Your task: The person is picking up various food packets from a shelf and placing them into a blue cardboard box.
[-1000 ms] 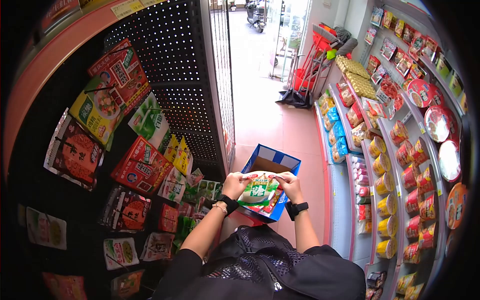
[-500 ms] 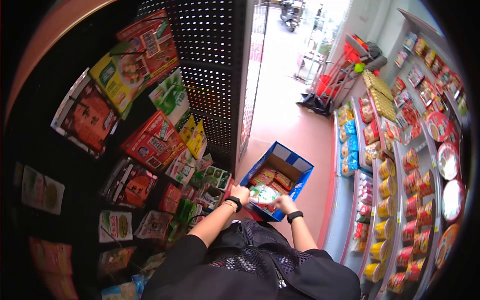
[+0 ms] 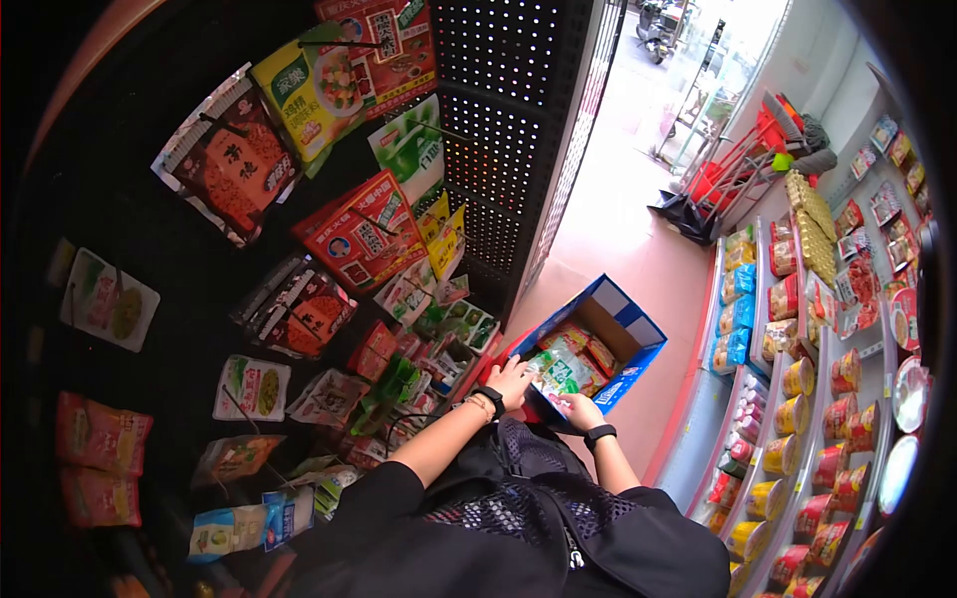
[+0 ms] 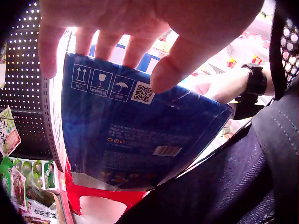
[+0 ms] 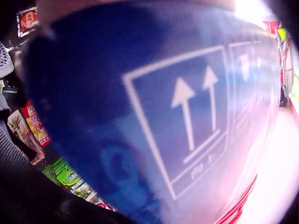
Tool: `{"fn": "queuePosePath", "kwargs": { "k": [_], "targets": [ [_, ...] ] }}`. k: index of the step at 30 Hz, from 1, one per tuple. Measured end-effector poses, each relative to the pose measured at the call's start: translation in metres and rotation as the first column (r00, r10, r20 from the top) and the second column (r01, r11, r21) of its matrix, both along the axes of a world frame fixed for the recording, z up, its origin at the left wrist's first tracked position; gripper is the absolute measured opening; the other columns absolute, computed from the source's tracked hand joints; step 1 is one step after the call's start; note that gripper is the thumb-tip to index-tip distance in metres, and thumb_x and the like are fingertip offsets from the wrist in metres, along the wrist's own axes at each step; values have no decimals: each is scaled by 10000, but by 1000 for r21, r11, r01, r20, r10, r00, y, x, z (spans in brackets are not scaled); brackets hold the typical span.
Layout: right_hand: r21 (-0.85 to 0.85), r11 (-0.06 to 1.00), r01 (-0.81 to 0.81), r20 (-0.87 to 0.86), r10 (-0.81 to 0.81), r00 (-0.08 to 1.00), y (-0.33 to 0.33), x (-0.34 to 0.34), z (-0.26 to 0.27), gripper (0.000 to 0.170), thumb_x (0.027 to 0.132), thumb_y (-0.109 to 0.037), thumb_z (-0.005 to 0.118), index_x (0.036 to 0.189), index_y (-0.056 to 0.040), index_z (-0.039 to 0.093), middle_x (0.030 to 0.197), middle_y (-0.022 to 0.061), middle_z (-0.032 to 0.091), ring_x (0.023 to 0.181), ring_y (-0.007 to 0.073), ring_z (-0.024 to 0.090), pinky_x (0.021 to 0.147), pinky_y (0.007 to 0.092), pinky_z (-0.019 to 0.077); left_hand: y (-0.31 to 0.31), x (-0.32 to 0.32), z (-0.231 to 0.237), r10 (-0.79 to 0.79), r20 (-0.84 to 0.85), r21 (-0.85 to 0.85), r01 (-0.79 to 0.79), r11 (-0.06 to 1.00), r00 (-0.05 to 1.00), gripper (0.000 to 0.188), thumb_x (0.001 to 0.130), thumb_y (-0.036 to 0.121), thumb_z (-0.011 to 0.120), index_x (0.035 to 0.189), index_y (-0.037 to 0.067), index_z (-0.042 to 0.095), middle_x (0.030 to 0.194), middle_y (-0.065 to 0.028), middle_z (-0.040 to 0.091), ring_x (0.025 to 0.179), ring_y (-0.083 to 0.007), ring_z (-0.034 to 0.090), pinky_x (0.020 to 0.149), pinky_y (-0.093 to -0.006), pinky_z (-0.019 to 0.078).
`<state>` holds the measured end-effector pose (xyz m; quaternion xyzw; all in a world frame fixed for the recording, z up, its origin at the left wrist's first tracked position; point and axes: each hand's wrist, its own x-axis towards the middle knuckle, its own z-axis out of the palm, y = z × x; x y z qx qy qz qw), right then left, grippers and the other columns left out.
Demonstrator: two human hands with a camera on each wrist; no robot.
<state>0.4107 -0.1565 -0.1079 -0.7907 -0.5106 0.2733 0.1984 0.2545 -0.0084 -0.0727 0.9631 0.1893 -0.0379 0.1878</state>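
A blue cardboard box (image 3: pixel 638 374) stands in front of the person, with a green-and-white packet (image 3: pixel 561 373) lying over red and yellow packets (image 3: pixel 598 357) inside. At the box's near left edge is the left hand (image 3: pixel 510 383); in the left wrist view that hand (image 4: pixel 135 32) has its fingers spread and extended over the top edge of the printed box wall (image 4: pixel 126 126). The right hand (image 3: pixel 578 409) is at the near edge by the packet, its fingertips partly hidden. The right wrist view is filled by a blurred box wall (image 5: pixel 187 116).
Hanging seasoning packets (image 3: pixel 369 229) and a black perforated panel (image 3: pixel 498 120) line the left. Shelves with yellow noodle cups (image 3: pixel 780 453) stand on the right. Farther off are red cleaning tools (image 3: pixel 733 164) near the bright doorway. Under the box, something red (image 4: pixel 105 193) shows.
The green-and-white packet has gone from between both hands, above the box, to lying inside it. The left hand's fingers have opened. The head view has turned, so the box appears farther right.
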Motion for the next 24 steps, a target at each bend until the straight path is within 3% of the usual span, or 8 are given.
{"fn": "queuePosePath", "kwargs": {
  "k": [3, 6, 11, 15, 17, 18, 21, 24],
  "targets": [
    [-79, 997, 27, -4, -27, 1000, -7, -10, 17, 223, 747, -225, 482, 868, -67, 581, 805, 137, 566, 770, 275, 537, 683, 352, 421, -7, -8, 0, -4, 23, 51, 3, 999, 1000, 566, 610, 150, 578, 1147, 137, 398, 1246, -100, 305, 1186, -272, 211, 793, -485, 337],
    [136, 991, -4, 56, -3, 998, -23, -27, 33, 226, 745, -280, 493, 796, -74, 572, 713, 94, 567, 677, 255, 545, 615, 333, 431, -12, -18, -1, -10, 79, -60, 15, 998, 997, 604, 622, 127, 551, 1189, 141, 343, 1284, -84, 249, 1201, -264, 192, 819, -479, 341],
    [97, 995, 29, 210, -49, 977, -10, -34, 28, 205, 720, -296, 521, 735, -96, 564, 688, 69, 565, 642, 226, 548, 582, 330, 428, -9, -28, 5, 1, 49, -51, 1, 999, 999, 649, 630, 95, 525, 1227, 157, 278, 1320, -62, 177, 1198, -286, 200, 848, -487, 329],
    [163, 986, 31, 232, -69, 970, -13, -38, 26, 223, 708, -311, 541, 725, -89, 561, 684, 77, 563, 639, 231, 545, 577, 330, 427, -12, -34, 9, 51, 30, -125, -47, 991, 998, 693, 624, 75, 510, 1249, 189, 233, 1336, -41, 130, 1096, -310, 347, 815, -437, 380],
    [177, 984, -1, 266, -47, 963, -12, -42, 26, 250, 699, -339, 554, 721, -90, 561, 677, 78, 561, 638, 232, 544, 576, 330, 427, -10, -37, 23, 68, -110, -321, -100, 942, 992, 702, 620, 70, 507, 1252, 192, 229, 1338, -46, 119, 969, -323, 450, 779, -412, 408],
    [180, 984, -13, 285, -40, 958, -12, -42, 25, 272, 693, -361, 561, 720, -90, 562, 671, 78, 561, 641, 234, 543, 572, 332, 425, -11, -39, 23, 64, -109, -321, -96, 942, 992, 702, 620, 70, 507, 1252, 192, 229, 1338, -46, 119, 969, -323, 450, 779, -412, 408],
    [142, 989, 35, 302, -77, 950, -10, -40, 22, 267, 698, -356, 559, 717, -90, 561, 665, 78, 560, 644, 237, 542, 568, 333, 424, -13, -45, 11, 65, -30, -258, -70, 964, 997, 642, 640, 98, 501, 1232, 156, 258, 1313, -81, 194, 857, -335, 504, 761, -403, 418],
    [122, 992, 44, 333, -82, 939, -12, -39, 22, 275, 714, -363, 535, 701, -90, 563, 664, 84, 560, 652, 245, 542, 569, 340, 424, -12, -63, -46, 139, -193, -326, -198, 924, 971, 441, 682, 186, 484, 1101, 75, 403, 1071, -170, 456, 861, -340, 511, 742, -397, 419]
  ]
}}
